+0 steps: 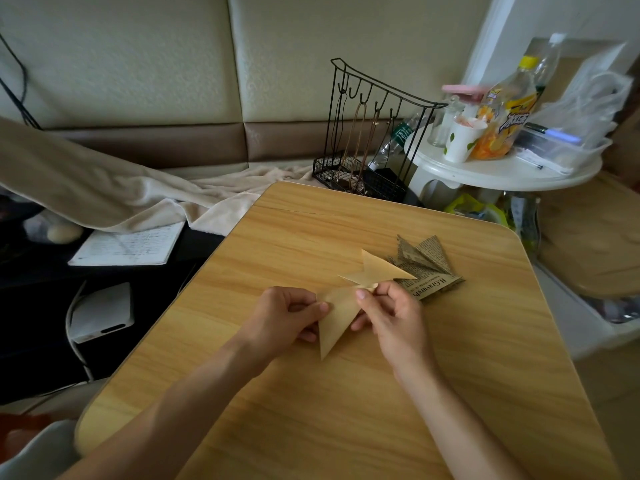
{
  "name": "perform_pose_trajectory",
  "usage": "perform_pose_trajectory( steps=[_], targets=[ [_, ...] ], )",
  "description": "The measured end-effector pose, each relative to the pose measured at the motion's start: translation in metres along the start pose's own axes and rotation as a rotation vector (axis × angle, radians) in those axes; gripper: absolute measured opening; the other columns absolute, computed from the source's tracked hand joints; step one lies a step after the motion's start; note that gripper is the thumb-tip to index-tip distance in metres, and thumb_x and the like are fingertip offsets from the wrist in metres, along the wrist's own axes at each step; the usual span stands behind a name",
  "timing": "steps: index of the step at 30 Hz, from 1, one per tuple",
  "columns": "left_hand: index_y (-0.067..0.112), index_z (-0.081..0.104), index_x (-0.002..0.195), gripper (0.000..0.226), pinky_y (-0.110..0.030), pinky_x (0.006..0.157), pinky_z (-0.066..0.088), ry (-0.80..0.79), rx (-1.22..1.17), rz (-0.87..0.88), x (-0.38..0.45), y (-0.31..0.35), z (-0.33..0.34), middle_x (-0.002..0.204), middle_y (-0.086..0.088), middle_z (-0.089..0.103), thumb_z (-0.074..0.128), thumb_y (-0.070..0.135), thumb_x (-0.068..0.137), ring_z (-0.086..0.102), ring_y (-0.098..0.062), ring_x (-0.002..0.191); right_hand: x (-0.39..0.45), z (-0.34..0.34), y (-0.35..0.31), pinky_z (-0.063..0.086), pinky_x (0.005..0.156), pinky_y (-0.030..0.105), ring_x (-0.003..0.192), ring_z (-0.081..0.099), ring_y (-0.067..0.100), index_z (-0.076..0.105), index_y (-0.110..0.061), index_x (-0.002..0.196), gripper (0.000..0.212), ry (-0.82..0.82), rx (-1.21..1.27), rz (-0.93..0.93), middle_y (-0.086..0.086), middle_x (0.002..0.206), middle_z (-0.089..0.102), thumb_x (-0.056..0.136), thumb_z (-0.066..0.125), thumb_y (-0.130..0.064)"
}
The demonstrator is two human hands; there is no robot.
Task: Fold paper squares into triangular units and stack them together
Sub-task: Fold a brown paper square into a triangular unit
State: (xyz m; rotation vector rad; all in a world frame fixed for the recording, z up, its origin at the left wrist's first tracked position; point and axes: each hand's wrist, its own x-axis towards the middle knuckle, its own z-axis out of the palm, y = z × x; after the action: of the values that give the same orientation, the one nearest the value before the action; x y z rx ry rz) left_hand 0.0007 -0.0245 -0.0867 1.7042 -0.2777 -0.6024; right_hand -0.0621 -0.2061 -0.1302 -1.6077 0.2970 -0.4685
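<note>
Both hands pinch tan folded paper units (pixel 341 315) above the bench (pixel 346 393): left grip (pixel 289 315), right grip (pixel 389 311). Folded newsprint units (pixel 427 271) lie just beyond.

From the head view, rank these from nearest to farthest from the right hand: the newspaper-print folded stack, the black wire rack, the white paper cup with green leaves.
Measured from the right hand:
1. Newspaper-print folded stack, on the table just beyond the hand, to its right.
2. Black wire rack, past the table's far edge.
3. White paper cup, on the round white side table, far right.
</note>
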Motion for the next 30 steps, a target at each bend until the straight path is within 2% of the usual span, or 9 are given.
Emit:
perform_pose_trajectory(
  steps=[4,7,12,15,19,24,27,30],
  targets=[
    [0.013,0.074,0.072,0.024,-0.019,0.064,0.056,0.003,0.008,-0.003,0.0010,0.0002,-0.0002,0.072,-0.001,0.072,0.072,0.017,0.095,0.069,-0.007,0.068,-0.0012,0.0016,-0.0035,0.039,0.046,0.020,0.058,0.072,0.024,0.065,-0.009,0.089,0.014,0.037,0.019,0.013,0.003,0.064,0.068,0.101,0.067,-0.017],
    [0.005,0.075,0.077,0.022,-0.020,0.064,0.057,0.010,0.027,-0.004,0.0024,-0.0008,-0.0005,0.073,-0.003,0.071,0.072,0.016,0.095,0.068,-0.007,0.068,-0.0018,0.0013,-0.0044,0.035,0.041,0.022,0.056,0.072,0.027,0.060,-0.008,0.083,0.022,0.046,0.014,0.012,0.000,0.061,0.063,0.104,0.061,-0.015],
    [-0.002,0.073,0.083,0.023,-0.023,0.068,0.060,0.022,0.038,0.002,0.0031,-0.0025,-0.0010,0.079,-0.007,0.070,0.072,0.018,0.095,0.068,-0.012,0.073,-0.0015,0.0002,-0.0054,0.036,0.043,0.024,0.058,0.073,0.031,0.054,-0.013,0.075,0.031,0.036,-0.018,-0.022,0.000,0.062,0.059,0.105,0.059,-0.019],
    [-0.001,0.072,0.080,0.024,-0.023,0.069,0.060,0.020,-0.005,-0.013,0.0030,-0.0026,-0.0025,0.079,-0.008,0.069,0.072,0.018,0.095,0.068,-0.013,0.074,-0.0014,-0.0013,-0.0061,0.039,0.046,0.021,0.057,0.072,0.029,0.056,-0.017,0.074,0.033,0.006,-0.016,-0.044,0.002,0.063,0.062,0.106,0.059,-0.024],
    [0.011,0.072,0.074,0.021,-0.026,0.072,0.061,-0.031,-0.049,-0.039,0.0016,0.0009,-0.0046,0.081,-0.007,0.074,0.073,0.018,0.094,0.073,-0.016,0.080,-0.0015,-0.0011,-0.0058,0.042,0.050,0.015,0.052,0.068,0.027,0.054,-0.023,0.072,0.033,-0.011,-0.050,-0.095,0.014,0.063,0.067,0.104,0.056,-0.032],
    [0.011,0.078,0.093,0.020,-0.023,0.073,0.058,-0.113,-0.051,-0.036,-0.0008,0.0059,-0.0061,0.093,-0.003,0.078,0.075,0.031,0.093,0.075,-0.014,0.089,-0.0013,-0.0019,-0.0054,0.043,0.050,0.021,0.050,0.063,0.022,0.060,-0.024,0.073,0.032,-0.071,-0.088,-0.147,0.006,0.061,0.064,0.099,0.060,-0.042],
    [0.011,0.079,0.091,0.016,-0.024,0.072,0.059,-0.077,-0.072,-0.005,-0.0029,0.0042,-0.0029,0.094,-0.006,0.078,0.079,0.027,0.089,0.075,-0.016,0.089,-0.0019,-0.0020,-0.0064,0.044,0.051,0.026,0.052,0.061,0.018,0.061,-0.025,0.074,0.030,-0.105,-0.105,-0.155,0.002,0.061,0.060,0.097,0.062,-0.043],
    [0.006,0.078,0.094,0.017,-0.026,0.072,0.060,-0.009,-0.119,0.008,-0.0028,0.0011,-0.0004,0.093,-0.011,0.078,0.078,0.023,0.089,0.075,-0.018,0.086,-0.0029,-0.0003,-0.0080,0.043,0.054,0.022,0.055,0.059,0.013,0.059,-0.026,0.072,0.029,-0.164,-0.145,-0.177,-0.002,0.060,0.057,0.099,0.061,-0.038]
  ],
)
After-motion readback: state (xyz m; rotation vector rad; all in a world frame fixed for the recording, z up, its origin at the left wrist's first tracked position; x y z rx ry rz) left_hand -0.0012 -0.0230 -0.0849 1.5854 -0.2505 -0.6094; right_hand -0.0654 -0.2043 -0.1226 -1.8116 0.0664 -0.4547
